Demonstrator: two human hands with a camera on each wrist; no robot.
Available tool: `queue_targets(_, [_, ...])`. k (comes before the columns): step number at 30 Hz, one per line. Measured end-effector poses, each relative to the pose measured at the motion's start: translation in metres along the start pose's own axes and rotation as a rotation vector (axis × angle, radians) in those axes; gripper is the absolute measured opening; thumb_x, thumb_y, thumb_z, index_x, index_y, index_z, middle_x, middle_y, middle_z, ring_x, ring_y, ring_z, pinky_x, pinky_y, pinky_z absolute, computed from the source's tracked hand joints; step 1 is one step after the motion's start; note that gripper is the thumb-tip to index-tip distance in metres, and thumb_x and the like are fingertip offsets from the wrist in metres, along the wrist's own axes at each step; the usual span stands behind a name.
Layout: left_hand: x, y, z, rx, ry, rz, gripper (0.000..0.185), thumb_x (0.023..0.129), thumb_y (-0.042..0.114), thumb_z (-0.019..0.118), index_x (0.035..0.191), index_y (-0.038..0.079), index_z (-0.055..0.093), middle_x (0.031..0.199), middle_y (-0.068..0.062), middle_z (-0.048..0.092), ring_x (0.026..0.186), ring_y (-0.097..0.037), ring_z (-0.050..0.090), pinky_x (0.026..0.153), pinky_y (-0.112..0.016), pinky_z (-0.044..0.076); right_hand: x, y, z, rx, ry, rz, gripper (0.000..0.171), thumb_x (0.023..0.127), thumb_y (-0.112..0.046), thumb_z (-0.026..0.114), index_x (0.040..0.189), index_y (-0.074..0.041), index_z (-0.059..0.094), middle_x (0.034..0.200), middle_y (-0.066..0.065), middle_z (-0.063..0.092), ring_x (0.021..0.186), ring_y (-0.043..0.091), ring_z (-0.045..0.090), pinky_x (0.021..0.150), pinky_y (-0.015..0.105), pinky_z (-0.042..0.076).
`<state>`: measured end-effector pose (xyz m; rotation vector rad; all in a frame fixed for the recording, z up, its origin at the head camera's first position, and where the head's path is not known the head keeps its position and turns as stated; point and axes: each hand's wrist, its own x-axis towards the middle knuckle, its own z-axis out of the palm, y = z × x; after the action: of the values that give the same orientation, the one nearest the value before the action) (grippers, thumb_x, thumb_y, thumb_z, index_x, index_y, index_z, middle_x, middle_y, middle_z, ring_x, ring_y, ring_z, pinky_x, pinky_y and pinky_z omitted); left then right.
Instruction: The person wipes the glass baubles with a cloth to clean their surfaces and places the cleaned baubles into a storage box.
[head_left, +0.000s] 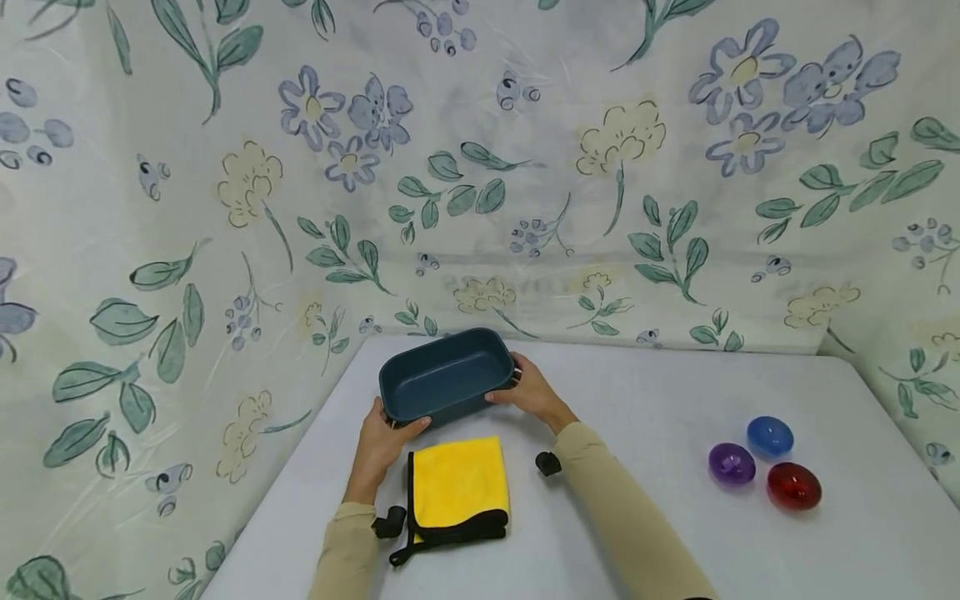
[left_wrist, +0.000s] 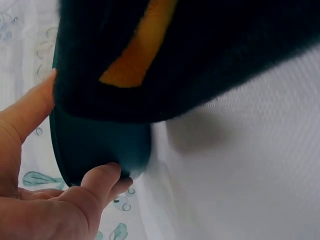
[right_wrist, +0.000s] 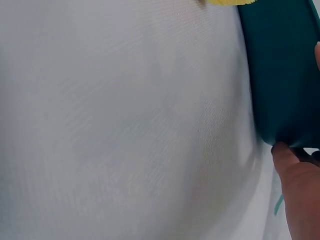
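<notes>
Floral cloth hangs behind a white table (head_left: 675,400), where the left hand (head_left: 378,442) and right hand (head_left: 528,392) each grip an end of a dark blue tub (head_left: 446,375), tilted with its opening toward the person, just behind a folded yellow cloth (head_left: 457,483). Three coloured eggs (head_left: 765,462) lie well apart to the right. This looks like the lift-or-place step; the next move would call for even fingers and clearing the cloth

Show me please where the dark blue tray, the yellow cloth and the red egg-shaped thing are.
dark blue tray (head_left: 442,379): head view, on its inside floor.
yellow cloth (head_left: 457,479): head view, middle of the folded top face.
red egg-shaped thing (head_left: 793,486): head view, middle of its glossy surface.
</notes>
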<state>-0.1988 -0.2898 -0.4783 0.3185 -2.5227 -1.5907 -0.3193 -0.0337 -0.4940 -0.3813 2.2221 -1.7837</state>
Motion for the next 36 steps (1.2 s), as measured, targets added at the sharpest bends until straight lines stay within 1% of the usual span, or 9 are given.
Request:
queue_targets(3, [0.002,0.001,0.001,0.037,0.007,-0.011,0.090,0.090,0.022,0.081,0.159,0.001,0.028,0.161,-0.026,0.040,0.151,-0.043,0.038,0.123,-0.058,0.035,0.000,0.002,-0.002,-0.021,-0.004,-0.025,0.106,0.081,-0.016,0.088,0.164,-0.004,0.023,0.168,0.019,0.032,0.154,0.037,0.036,0.125,0.052,0.034])
queue_targets(7, [0.003,0.004,0.003,0.079,-0.013,-0.031,0.089,0.091,0.025,0.080,0.159,0.000,0.029,0.160,-0.027,0.041,0.150,-0.044,0.039,0.122,-0.058,0.036,0.000,0.005,-0.004,-0.041,0.009,-0.029,0.108,0.081,-0.018,0.089,0.164,-0.004,0.021,0.170,0.018,0.027,0.158,0.035,0.029,0.128,0.052,0.030])
queue_targets(10, [0.003,0.005,0.005,0.107,-0.021,-0.030,0.089,0.091,0.027,0.080,0.158,-0.002,0.030,0.159,-0.029,0.041,0.148,-0.046,0.041,0.121,-0.060,0.038,-0.002,0.007,-0.006,-0.053,0.022,-0.024,0.109,0.081,-0.020,0.089,0.164,-0.003,0.021,0.171,0.018,0.025,0.159,0.035,0.025,0.128,0.052,0.028])
queue_targets(13, [0.003,0.007,0.006,0.119,-0.021,-0.017,0.088,0.090,0.028,0.080,0.157,-0.003,0.033,0.157,-0.030,0.044,0.146,-0.046,0.044,0.119,-0.061,0.040,-0.004,0.007,-0.008,-0.068,0.034,-0.026,0.108,0.081,-0.022,0.089,0.164,-0.002,0.022,0.171,0.017,0.026,0.160,0.034,0.024,0.129,0.052,0.026])
queue_targets(16, [0.004,0.008,0.008,0.107,-0.033,-0.002,0.086,0.090,0.026,0.080,0.156,-0.005,0.034,0.155,-0.030,0.046,0.144,-0.047,0.045,0.118,-0.061,0.041,-0.006,0.006,-0.010,-0.077,0.041,-0.023,0.107,0.081,-0.022,0.089,0.164,-0.003,0.024,0.170,0.017,0.027,0.160,0.033,0.024,0.130,0.052,0.024])
queue_targets(22, [0.005,0.012,0.012,0.079,-0.059,-0.008,0.085,0.091,0.026,0.079,0.156,-0.004,0.034,0.157,-0.029,0.045,0.145,-0.046,0.044,0.119,-0.059,0.040,-0.010,0.005,-0.018,-0.077,0.051,-0.019,0.106,0.081,-0.022,0.089,0.163,-0.002,0.025,0.170,0.017,0.028,0.160,0.034,0.023,0.130,0.053,0.023])
queue_targets(28, [0.007,0.020,0.021,0.126,-0.065,-0.009,0.084,0.091,0.030,0.079,0.154,-0.006,0.036,0.155,-0.031,0.046,0.143,-0.047,0.047,0.117,-0.061,0.042,-0.015,0.007,-0.029,-0.063,0.064,-0.019,0.106,0.081,-0.021,0.089,0.163,-0.003,0.026,0.170,0.016,0.028,0.160,0.033,0.022,0.131,0.053,0.021])
queue_targets(32, [0.007,0.022,0.027,0.156,-0.065,-0.018,0.085,0.091,0.031,0.079,0.154,-0.006,0.036,0.154,-0.031,0.047,0.142,-0.047,0.048,0.117,-0.061,0.042,-0.019,0.010,-0.034,-0.061,0.067,-0.019,0.105,0.081,-0.021,0.089,0.163,-0.002,0.026,0.171,0.017,0.027,0.160,0.034,0.022,0.131,0.053,0.021])
queue_targets(36, [0.007,0.023,0.032,0.160,-0.067,-0.022,0.085,0.091,0.031,0.079,0.155,-0.005,0.036,0.155,-0.030,0.046,0.142,-0.046,0.047,0.118,-0.060,0.041,-0.023,0.012,-0.039,-0.057,0.066,-0.026,0.105,0.081,-0.021,0.088,0.163,-0.001,0.025,0.171,0.019,0.026,0.160,0.035,0.021,0.130,0.054,0.021])
